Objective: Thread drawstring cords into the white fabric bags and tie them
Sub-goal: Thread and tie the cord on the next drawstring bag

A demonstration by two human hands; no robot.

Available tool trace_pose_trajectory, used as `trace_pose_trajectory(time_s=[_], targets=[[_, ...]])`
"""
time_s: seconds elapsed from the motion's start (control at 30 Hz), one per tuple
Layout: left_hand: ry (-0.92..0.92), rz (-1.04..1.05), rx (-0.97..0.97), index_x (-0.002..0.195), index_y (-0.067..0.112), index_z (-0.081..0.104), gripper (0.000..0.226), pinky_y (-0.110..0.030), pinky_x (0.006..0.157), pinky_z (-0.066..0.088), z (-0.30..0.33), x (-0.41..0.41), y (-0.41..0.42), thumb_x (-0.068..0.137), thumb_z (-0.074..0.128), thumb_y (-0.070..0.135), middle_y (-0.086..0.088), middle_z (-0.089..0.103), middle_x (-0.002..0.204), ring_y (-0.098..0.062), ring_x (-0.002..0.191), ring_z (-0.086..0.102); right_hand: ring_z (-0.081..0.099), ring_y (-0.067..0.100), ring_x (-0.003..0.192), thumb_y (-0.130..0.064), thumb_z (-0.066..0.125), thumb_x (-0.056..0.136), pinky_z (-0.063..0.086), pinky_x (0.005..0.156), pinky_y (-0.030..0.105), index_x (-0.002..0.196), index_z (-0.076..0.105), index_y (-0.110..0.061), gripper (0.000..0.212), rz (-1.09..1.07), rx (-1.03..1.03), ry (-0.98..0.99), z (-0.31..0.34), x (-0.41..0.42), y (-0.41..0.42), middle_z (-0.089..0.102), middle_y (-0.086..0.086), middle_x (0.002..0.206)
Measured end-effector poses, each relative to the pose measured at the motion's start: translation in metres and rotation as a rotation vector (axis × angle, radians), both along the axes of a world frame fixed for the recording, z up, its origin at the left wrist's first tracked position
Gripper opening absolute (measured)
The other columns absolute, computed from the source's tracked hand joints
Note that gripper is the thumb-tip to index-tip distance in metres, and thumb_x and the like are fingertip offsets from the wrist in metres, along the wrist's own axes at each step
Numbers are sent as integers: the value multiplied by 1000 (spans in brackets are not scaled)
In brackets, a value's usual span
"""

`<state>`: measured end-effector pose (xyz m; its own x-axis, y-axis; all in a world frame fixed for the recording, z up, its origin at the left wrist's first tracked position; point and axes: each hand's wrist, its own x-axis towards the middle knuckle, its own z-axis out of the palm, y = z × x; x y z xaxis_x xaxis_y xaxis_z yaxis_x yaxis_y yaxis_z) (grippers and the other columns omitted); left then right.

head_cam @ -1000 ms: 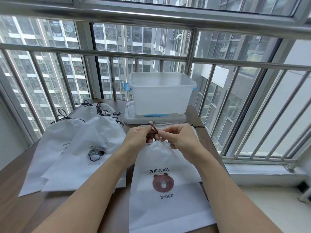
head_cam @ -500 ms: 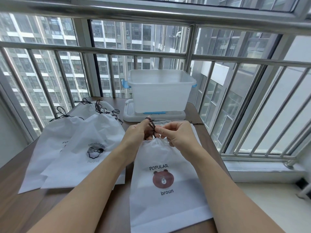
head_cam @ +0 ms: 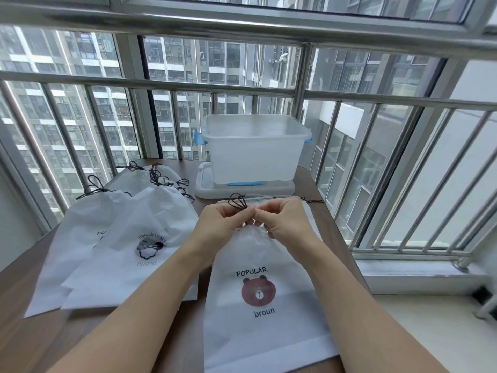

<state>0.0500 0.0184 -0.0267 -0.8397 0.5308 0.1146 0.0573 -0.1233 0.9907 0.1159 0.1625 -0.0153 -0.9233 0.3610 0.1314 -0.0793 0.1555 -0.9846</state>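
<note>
From the head view, my left hand [head_cam: 223,224] and right hand [head_cam: 285,222] meet over the gathered neck of the bear-print bag [head_cam: 265,300], fingers pinching the thin dark cord [head_cam: 238,203], which loops up between them. The soft, crinkled white bag lies flat near the wooden surface's [head_cam: 32,343] right edge. Tied bags [head_cam: 139,232] overlap toward the left edge. A translucent plastic box [head_cam: 252,149] stands at the far edge.

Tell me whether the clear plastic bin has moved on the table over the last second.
No. The clear plastic bin sits on its lid at the table's far edge, in front of the same window post. Only the head camera shifted.
</note>
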Motion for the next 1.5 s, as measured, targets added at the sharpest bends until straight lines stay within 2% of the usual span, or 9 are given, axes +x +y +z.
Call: trace_pose_trajectory(time_s=[0.33, 0.57, 0.67, 0.73, 0.93, 1.1, 1.27, 1.37, 1.5], targets=[[-74, 110, 114, 97, -1, 74, 16, -21, 67, 55, -1, -6, 1, 95, 64, 12, -9, 72, 77, -14, 67, 67, 61, 13, 73, -1, 70, 91, 49, 68, 20, 105, 77, -7, 16, 220, -110, -12, 6, 7, 10, 77, 9, 91], [75, 74, 60, 111, 12, 65, 17, -15, 71, 51, 0, -11, -2, 96, 61, 6, -3, 68, 75, -8, 70, 64, 59, 11, 65, -8, 80, 84, 45, 66, 23, 89, 78, -2, 8, 152, -56, -56, 6, 5, 9, 73, 4, 75], [53, 46, 85, 118, 11, 57, 23, -14, 68, 50, 2, -10, -1, 96, 59, 3, 1, 70, 74, -5, 68, 65, 59, 8, 79, -17, 81, 82, 38, 72, 24, 87, 77, -11, 9, 178, -27, -77, 8, 7, 8, 76, -4, 94], [55, 14, 95, 114, 7, 58, 20, -13, 67, 51, 4, -10, -3, 95, 59, 1, 4, 71, 72, -5, 68, 66, 59, 5, 81, -19, 80, 84, 36, 71, 24, 87, 77, -13, 7, 214, -59, -104, 9, 9, 9, 76, -5, 101], [69, 25, 114, 87, 5, 68, 5, -17, 70, 54, 4, -11, -7, 87, 67, 1, -1, 73, 74, -9, 69, 67, 55, 5, 66, -15, 85, 78, 38, 64, 18, 79, 78, -16, 7, 171, -120, -106, 6, 6, 2, 72, -1, 78], [32, 63, 165, 87, 5, 73, 4, -19, 69, 54, 4, -9, -4, 83, 71, 5, -5, 75, 78, -12, 72, 70, 64, 0, 61, -4, 81, 80, 43, 58, 8, 93, 76, 3, 15, 108, -161, -15, 6, 5, 0, 75, 4, 79], [17, 68, 189, 87, 6, 76, 15, -21, 73, 56, 4, -8, -4, 73, 75, 13, -9, 76, 84, -16, 78, 72, 64, 5, 62, -3, 82, 78, 43, 60, 13, 93, 76, 7, 19, 42, -204, -10, 4, 3, -4, 76, 10, 80], [21, 70, 166, 88, 5, 75, 8, -20, 72, 55, 3, -7, -4, 81, 73, 4, -9, 77, 84, -16, 78, 72, 52, -2, 47, -1, 81, 78, 36, 49, 10, 89, 74, -1, 13, 19, -172, -41, 4, 2, -8, 69, -1, 66], [10, 69, 133, 87, 6, 76, 8, -19, 73, 55, 4, -7, -4, 85, 70, 0, -10, 77, 84, -15, 77, 72, 60, 2, 56, 1, 81, 77, 39, 47, 11, 109, 62, -15, 41, 6, -172, -52, 6, 2, -7, 75, 11, 87]])
